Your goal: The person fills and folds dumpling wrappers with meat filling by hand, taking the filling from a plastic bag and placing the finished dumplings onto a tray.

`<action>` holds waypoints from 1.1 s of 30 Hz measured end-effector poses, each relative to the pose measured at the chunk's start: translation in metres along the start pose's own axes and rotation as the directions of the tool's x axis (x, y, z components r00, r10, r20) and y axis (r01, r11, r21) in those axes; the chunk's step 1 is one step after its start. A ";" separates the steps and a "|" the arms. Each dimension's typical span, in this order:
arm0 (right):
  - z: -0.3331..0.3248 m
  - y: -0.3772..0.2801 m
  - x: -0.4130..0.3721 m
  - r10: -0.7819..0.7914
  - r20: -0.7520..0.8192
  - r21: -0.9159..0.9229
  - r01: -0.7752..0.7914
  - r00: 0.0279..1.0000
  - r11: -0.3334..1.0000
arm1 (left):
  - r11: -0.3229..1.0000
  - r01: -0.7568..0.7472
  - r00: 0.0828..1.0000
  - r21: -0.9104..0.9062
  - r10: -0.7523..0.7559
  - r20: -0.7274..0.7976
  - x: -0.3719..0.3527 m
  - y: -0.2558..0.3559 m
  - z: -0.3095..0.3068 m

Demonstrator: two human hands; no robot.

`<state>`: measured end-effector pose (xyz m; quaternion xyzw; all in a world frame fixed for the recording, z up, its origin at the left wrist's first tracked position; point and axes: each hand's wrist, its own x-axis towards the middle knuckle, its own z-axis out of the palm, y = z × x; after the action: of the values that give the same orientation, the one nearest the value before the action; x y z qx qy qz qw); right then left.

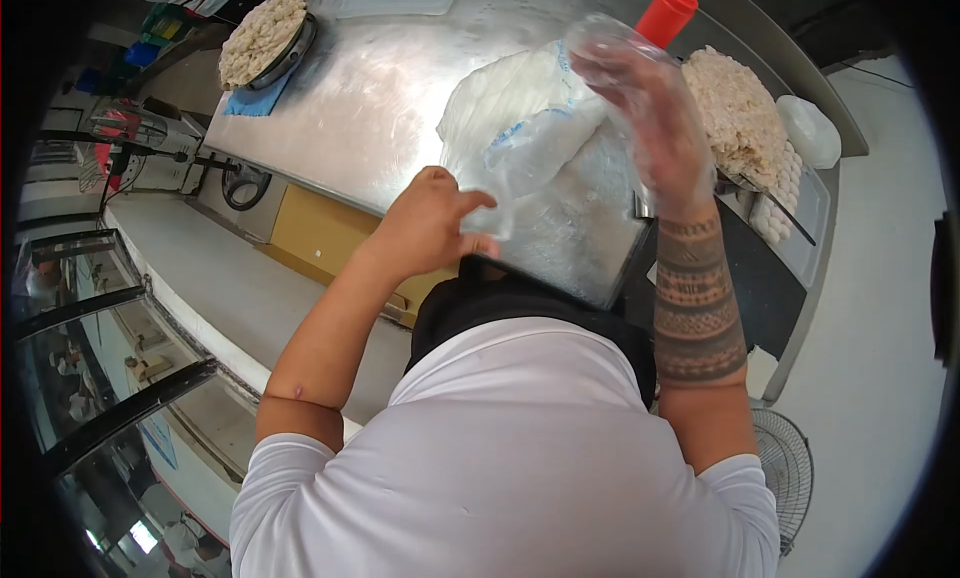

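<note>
My right hand [650, 118] is inside a clear plastic glove, raised over the far right of the metal table, its fingers stretched out with the loose film around them. Lower and to the left, my left hand [435, 223] is bare above the table's near edge, thumb and forefinger apart. Thin see-through film shows just beyond its fingertips. Between the hands lies a clear plastic bag [545, 143] with blue print, on top of a stack of pale plastic sheets [480, 103].
A red squeeze bottle [667, 15] stands behind my right hand. To the right are a heap of pale, lumpy food [735, 108] and a white knotted bag [808, 131]. A dark pan [285, 63] of similar food sits on a blue cloth [260, 98] at the far left.
</note>
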<state>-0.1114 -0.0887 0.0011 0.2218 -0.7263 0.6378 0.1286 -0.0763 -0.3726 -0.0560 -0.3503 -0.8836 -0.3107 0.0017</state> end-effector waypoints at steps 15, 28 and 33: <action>0.055 -0.009 -0.021 -0.165 0.341 -0.285 0.269 0.925 0.920 | 0.884 -0.349 0.881 -0.312 0.423 0.213 0.008 0.022 -0.075; 0.047 0.099 0.032 0.618 0.131 -0.404 -0.527 0.775 0.748 | 0.795 -0.418 0.849 -0.439 0.515 0.123 0.022 0.017 -0.088; 0.050 0.065 0.005 0.572 0.193 -0.337 -0.494 0.797 0.801 | 0.815 -0.436 0.856 -0.381 0.507 0.105 0.019 0.013 -0.104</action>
<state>-0.1430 -0.1333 -0.0610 0.0760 -0.8496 0.5042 -0.1351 -0.1050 -0.4106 0.0392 -0.5834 -0.6960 -0.4124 -0.0717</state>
